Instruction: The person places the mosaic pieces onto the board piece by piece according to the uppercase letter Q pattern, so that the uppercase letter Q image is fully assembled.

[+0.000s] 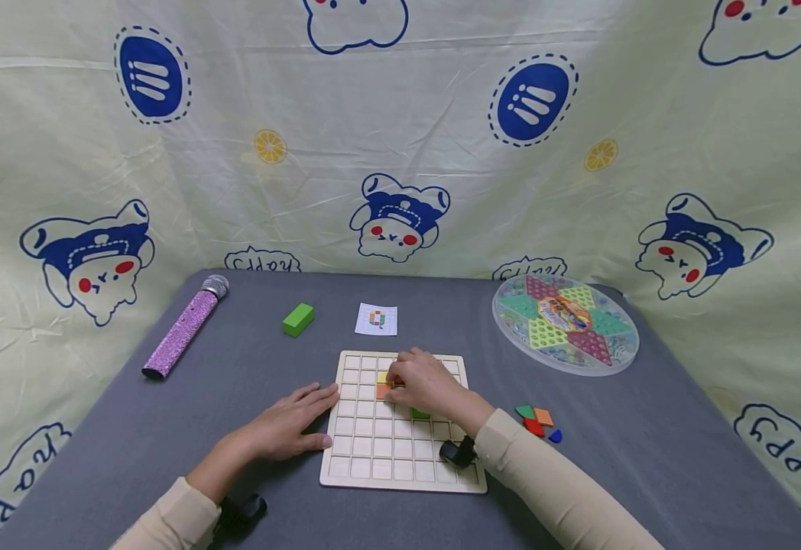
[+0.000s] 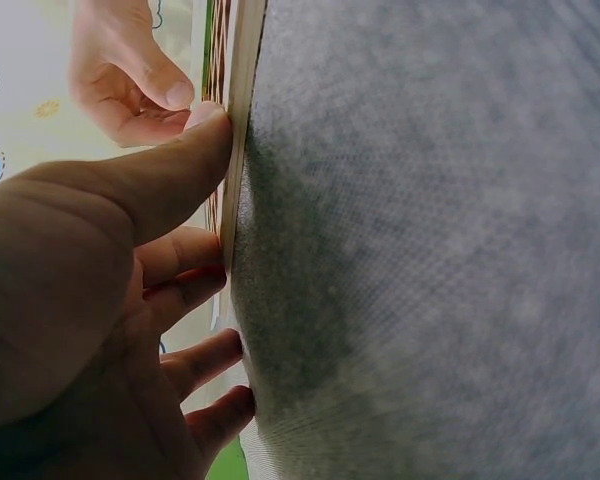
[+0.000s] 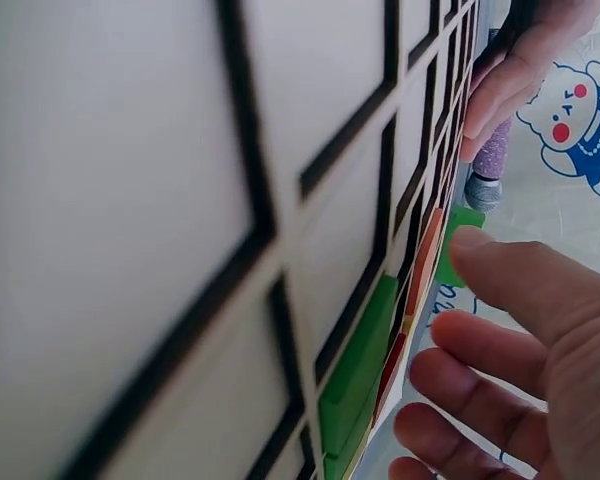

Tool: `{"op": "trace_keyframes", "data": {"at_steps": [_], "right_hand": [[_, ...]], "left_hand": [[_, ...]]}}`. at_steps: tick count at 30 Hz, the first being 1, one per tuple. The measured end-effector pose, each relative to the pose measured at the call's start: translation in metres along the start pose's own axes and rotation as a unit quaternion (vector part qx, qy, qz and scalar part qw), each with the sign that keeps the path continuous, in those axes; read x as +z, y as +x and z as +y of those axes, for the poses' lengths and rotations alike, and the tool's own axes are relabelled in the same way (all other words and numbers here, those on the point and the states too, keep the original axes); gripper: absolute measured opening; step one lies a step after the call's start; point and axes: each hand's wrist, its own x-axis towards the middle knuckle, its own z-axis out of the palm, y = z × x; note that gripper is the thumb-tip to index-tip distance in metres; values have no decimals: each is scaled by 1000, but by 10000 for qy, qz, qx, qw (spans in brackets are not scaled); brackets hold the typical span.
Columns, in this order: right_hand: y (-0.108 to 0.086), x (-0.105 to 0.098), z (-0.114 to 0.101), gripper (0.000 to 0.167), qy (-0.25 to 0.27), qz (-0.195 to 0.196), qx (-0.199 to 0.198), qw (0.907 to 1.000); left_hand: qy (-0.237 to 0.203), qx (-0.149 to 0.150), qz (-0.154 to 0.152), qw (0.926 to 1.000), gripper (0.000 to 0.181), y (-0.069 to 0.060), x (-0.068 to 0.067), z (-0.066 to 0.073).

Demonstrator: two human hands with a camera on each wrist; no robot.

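A wooden grid board (image 1: 373,467) lies on the grey table. My left hand (image 1: 290,424) rests against its left edge with fingers extended; the left wrist view shows the thumb and fingertips touching the rim. Over the upper part of the grid is my right hand (image 1: 428,386), beside an orange tile (image 1: 383,392) and a yellow tile (image 1: 382,376). The right wrist view shows its thumb and fingers apart, with nothing visible between them. A green tile (image 1: 419,414) sits in the grid, partly under that hand. Part of a red tile (image 3: 390,375) shows beyond it.
Loose green, orange, red and blue pieces (image 1: 533,427) lie right of the board. Behind it are a printed card (image 1: 376,319) and a green block (image 1: 298,320). A glittery microphone (image 1: 187,328) lies left; a round star-patterned game board (image 1: 565,325) lies right.
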Motion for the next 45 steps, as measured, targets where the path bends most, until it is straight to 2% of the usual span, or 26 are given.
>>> {"op": "trace_keyframes", "data": {"at_steps": [7, 12, 17, 23, 29, 45], "right_hand": [[-6, -9, 2, 22, 174, 310, -14, 9994], [-14, -18, 6, 21, 490, 355, 200, 9980], [-26, -24, 13, 25, 520, 486, 401, 9967], [-44, -32, 26, 28, 464, 710, 527, 9950], [-61, -30, 39, 27, 444, 903, 592, 9932], [-120, -36, 75, 24, 524, 1130, 1074, 9864]], "left_hand": [[23, 26, -12, 10000, 71, 0, -1, 0], [23, 40, -4, 10000, 71, 0, -1, 1], [33, 12, -34, 10000, 71, 0, 0, 1], [46, -6, -28, 10000, 72, 1, -1, 0], [21, -42, -36, 10000, 72, 1, 0, 0], [59, 38, 29, 10000, 72, 0, 0, 0]]}}
